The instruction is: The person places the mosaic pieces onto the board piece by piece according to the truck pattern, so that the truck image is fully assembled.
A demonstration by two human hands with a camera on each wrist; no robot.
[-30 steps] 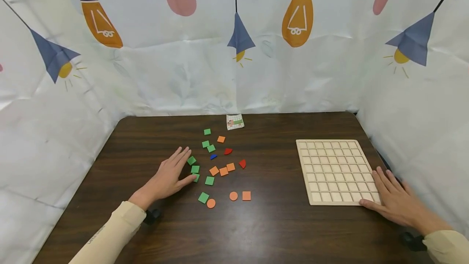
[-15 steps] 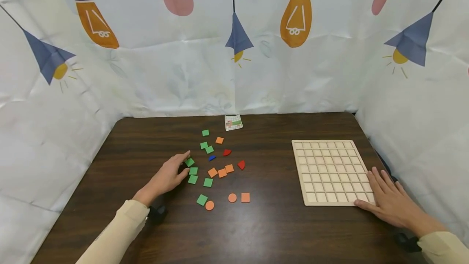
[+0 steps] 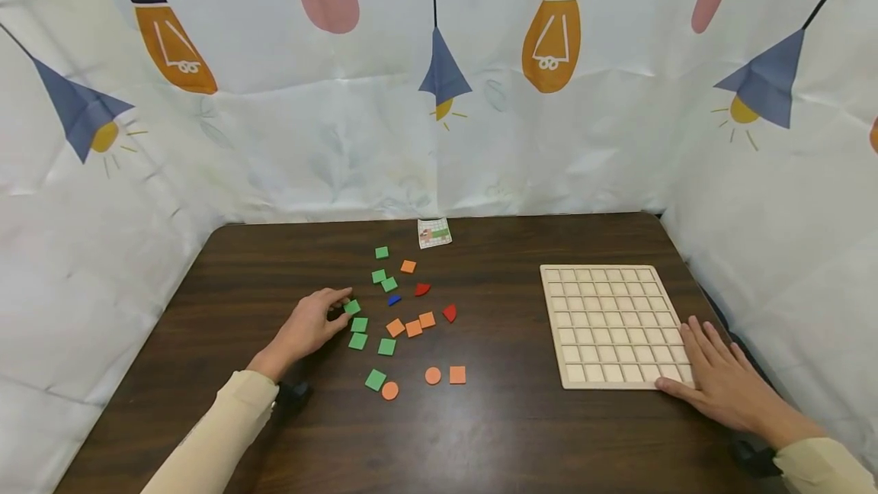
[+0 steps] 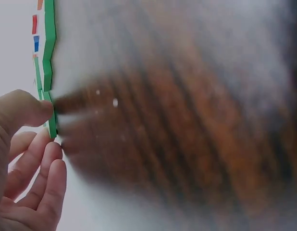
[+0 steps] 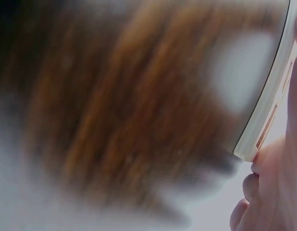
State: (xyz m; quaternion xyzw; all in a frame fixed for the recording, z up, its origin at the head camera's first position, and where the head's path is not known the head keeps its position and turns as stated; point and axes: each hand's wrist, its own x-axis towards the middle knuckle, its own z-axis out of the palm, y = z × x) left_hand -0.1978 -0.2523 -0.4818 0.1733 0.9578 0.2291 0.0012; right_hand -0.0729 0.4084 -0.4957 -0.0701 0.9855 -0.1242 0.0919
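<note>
My left hand (image 3: 310,330) pinches a green square tile (image 3: 352,306) between thumb and fingertips, low over the dark table. The left wrist view shows that green tile (image 4: 50,115) edge-on, with the thumb on one side and fingers by the other. Two more green tiles (image 3: 360,325) lie just nearer the body. On the right stands a pale wooden grid board (image 3: 613,387). My right hand (image 3: 728,383) rests at its lower right corner with the fingers straight, thumb on the edge. In the right wrist view, the board's edge (image 5: 264,106) runs along that hand.
Loose pieces are scattered mid-table: several orange squares (image 3: 414,328), orange discs (image 3: 433,376), red pieces (image 3: 422,290), a blue piece (image 3: 394,300) and further green tiles (image 3: 387,347). A small printed card (image 3: 434,233) lies by the far edge, before a patterned curtain (image 3: 329,158).
My left hand has drawn its spread fingers together around the green tile. The right hand stays at the board's corner. The whole view has shifted slightly.
</note>
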